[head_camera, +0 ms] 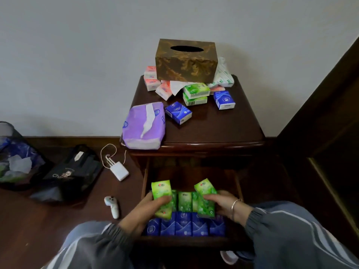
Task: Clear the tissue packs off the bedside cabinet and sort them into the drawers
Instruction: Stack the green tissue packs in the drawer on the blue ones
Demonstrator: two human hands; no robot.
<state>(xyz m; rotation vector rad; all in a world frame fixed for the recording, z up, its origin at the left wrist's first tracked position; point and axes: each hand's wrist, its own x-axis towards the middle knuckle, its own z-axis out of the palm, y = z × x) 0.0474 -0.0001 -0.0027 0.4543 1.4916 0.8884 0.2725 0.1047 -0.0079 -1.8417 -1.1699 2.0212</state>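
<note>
Bedside cabinet [196, 133] against the wall, lower drawer [191, 238] pulled out toward the viewer. Left hand [153, 205] over the drawer, fingers clamped on an upright green tissue pack [161, 193]. Right hand [219, 203] beside it, fingers clamped on a second green pack [205, 191], tilted slightly; bracelet [234, 206] at the wrist. Between and behind the two hands, more green packs [185, 201] standing on end in a row inside the drawer. Nearer the viewer, a row of blue packs [184, 227] also standing on end, touching side by side. On the cabinet top: brown patterned tissue box [185, 62] at the back; pink packs [150, 78] to its left; two green packs stacked [196, 94] in front of it; one blue pack [224, 100] to the right, another blue pack [178, 112] toward the left; large purple tissue pack [144, 126] overhanging the front left corner; white plastic bag [223, 75] at the back right. On the floor, left of the cabinet: white charger with cord [119, 171], small white controller [112, 206], black bag [73, 171], wastebasket [11, 154]. Grey striped sleeves [291, 235] at the bottom edge.
</note>
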